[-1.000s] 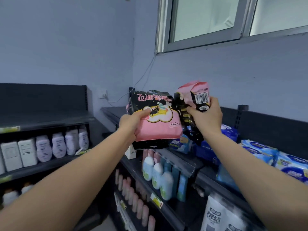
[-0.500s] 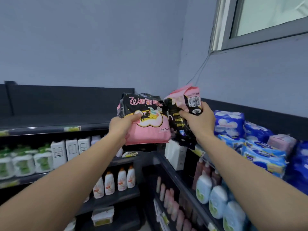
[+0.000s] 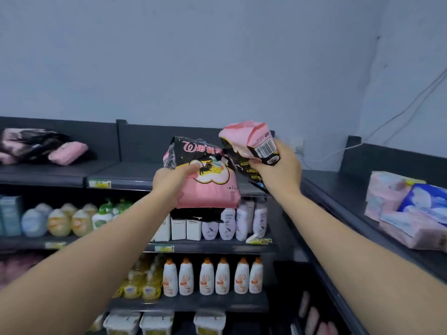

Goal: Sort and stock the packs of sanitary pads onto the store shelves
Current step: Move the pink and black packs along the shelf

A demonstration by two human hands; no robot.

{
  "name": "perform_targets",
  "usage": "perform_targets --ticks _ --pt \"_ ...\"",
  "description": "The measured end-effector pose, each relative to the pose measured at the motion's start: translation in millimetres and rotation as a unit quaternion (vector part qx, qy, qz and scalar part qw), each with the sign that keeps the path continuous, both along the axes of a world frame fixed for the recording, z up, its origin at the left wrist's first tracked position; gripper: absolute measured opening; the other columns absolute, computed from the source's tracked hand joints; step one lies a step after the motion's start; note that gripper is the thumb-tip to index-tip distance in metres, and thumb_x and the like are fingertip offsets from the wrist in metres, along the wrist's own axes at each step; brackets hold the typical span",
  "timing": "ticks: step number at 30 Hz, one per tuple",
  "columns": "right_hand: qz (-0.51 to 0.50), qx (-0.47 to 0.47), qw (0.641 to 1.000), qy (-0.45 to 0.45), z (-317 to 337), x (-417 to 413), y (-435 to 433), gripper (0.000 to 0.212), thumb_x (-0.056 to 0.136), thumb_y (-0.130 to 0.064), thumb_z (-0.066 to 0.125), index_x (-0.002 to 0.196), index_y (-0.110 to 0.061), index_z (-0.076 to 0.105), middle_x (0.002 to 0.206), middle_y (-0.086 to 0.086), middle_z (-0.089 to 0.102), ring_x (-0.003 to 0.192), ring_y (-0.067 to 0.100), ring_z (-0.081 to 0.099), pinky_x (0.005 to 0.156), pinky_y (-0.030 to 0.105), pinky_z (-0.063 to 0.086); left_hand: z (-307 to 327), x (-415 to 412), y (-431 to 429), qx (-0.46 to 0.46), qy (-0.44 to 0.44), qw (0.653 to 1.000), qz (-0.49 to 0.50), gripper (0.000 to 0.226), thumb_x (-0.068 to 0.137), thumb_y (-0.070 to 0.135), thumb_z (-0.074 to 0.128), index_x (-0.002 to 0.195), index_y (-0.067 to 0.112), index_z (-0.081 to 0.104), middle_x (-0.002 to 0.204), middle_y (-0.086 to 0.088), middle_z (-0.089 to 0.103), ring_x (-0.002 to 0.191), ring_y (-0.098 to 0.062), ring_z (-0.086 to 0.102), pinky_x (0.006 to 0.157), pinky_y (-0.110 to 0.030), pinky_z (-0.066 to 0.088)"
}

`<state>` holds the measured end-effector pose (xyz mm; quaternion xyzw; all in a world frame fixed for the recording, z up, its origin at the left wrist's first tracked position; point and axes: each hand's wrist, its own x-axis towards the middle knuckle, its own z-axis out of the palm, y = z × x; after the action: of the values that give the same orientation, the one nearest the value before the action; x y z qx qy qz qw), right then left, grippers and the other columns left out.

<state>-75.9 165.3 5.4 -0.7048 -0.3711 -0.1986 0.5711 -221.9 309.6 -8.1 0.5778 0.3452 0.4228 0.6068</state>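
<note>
1. Head view: the left hand (image 3: 172,183) holds a soft plastic pack of pads, pink below and black above with a cartoon cloud on its front (image 3: 208,189). The thumb presses on the front and the fingers are curled behind the pack's left edge.
2. The right hand (image 3: 278,170) grips a second pink-and-black plastic pack with a white barcode label (image 3: 254,147). The fingers wrap its lower end, and the pink end points up and to the left.
3. Both packs are held in the air in front of the dark top shelf (image 3: 60,172), just beside each other. Their near edges meet or overlap.
4. At the far left of that shelf lies a loose pile of pink and black packs (image 3: 41,146). It is blurred, but they look like the same sort.
5. On the dark shelf along the right wall (image 3: 338,189) lie pale pink and blue-and-white packs (image 3: 406,211).
6. Below the top shelf stand lavender bottles (image 3: 229,223) and white boxes (image 3: 179,228). One shelf lower is a row of white bottles with orange caps (image 3: 212,276).
</note>
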Motion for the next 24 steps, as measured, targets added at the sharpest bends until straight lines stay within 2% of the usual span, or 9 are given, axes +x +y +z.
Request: perform_targets --ticks 3,7,10,12,15,19,21,24 --pt "0.037 0.003 0.999 -0.022 1 14 46 0.048 0.069 -0.019 0.079 0.114 -0.026 0.066 0.104 -0.003 0.065 0.100 0.020 0.060 0.085 0.037 0.048 5 1 33 0.003 0.010 0.999 0.033 0.031 0.078 0.031 0.077 0.078 0.010 0.055 0.062 0.002 0.038 0.048 -0.012 0.031 0.035 -0.018 0.026" --pt "0.093 -0.004 0.995 -0.034 5 30 110 0.051 0.071 -0.019 0.080 0.119 -0.025 0.066 0.110 -0.002 0.066 0.105 0.019 0.059 0.088 0.034 0.046 9 3 82 -0.006 0.004 0.996 0.090 0.031 0.080 0.028 0.074 0.098 0.007 0.062 0.069 0.002 0.042 0.054 -0.011 0.032 0.042 -0.020 0.027" --pt "0.139 -0.007 0.989 -0.044 5 34 155 0.050 0.072 -0.020 0.079 0.120 -0.024 0.065 0.111 -0.001 0.066 0.106 0.020 0.058 0.089 0.036 0.047 8 -2 115 -0.025 0.001 0.991 0.131 0.016 0.081 0.023 0.067 0.089 0.010 0.065 0.068 0.001 0.038 0.051 -0.011 0.027 0.039 -0.020 0.027" --pt "0.164 -0.006 0.985 -0.050 2 34 182 0.049 0.073 -0.021 0.079 0.120 -0.024 0.065 0.110 -0.002 0.066 0.106 0.020 0.058 0.088 0.036 0.047 6 -8 135 -0.035 0.010 0.987 0.159 0.016 0.080 0.023 0.066 0.091 0.011 0.063 0.067 0.000 0.034 0.047 -0.013 0.024 0.035 -0.018 0.021" --pt "0.196 -0.010 0.979 -0.056 -1 29 222 0.049 0.074 -0.021 0.079 0.121 -0.025 0.065 0.110 -0.003 0.066 0.105 0.019 0.057 0.082 0.030 0.043 2 -19 166 -0.039 0.001 0.983 0.181 0.011 0.081 0.020 0.066 0.088 0.011 0.065 0.065 0.000 0.037 0.049 -0.013 0.025 0.038 -0.020 0.023" --pt "0.235 -0.011 0.970 -0.054 -8 16 276 0.048 0.076 -0.022 0.078 0.122 -0.026 0.064 0.112 -0.004 0.065 0.107 0.018 0.056 0.085 0.031 0.044 -7 -39 217 -0.045 -0.028 0.976 0.209 0.031 0.079 0.022 0.071 0.104 0.003 0.069 0.083 -0.008 0.051 0.054 -0.015 0.037 0.045 -0.023 0.030" --pt "0.249 -0.011 0.967 -0.053 -13 7 308 0.048 0.076 -0.021 0.077 0.122 -0.027 0.065 0.112 -0.004 0.066 0.107 0.018 0.056 0.083 0.030 0.043 -10 -50 244 -0.047 -0.038 0.973 0.224 0.029 0.078 0.021 0.073 0.100 0.003 0.071 0.086 -0.011 0.054 0.062 -0.019 0.044 0.045 -0.023 0.033" --pt "0.263 -0.014 0.963 -0.057 -17 -8 355 0.049 0.075 -0.020 0.077 0.121 -0.029 0.065 0.111 -0.005 0.066 0.106 0.018 0.057 0.080 0.029 0.043 -13 -69 281 -0.049 -0.052 0.970 0.233 0.011 0.076 0.016 0.075 0.076 0.006 0.072 0.074 -0.010 0.059 0.069 -0.022 0.044 0.051 -0.028 0.032"
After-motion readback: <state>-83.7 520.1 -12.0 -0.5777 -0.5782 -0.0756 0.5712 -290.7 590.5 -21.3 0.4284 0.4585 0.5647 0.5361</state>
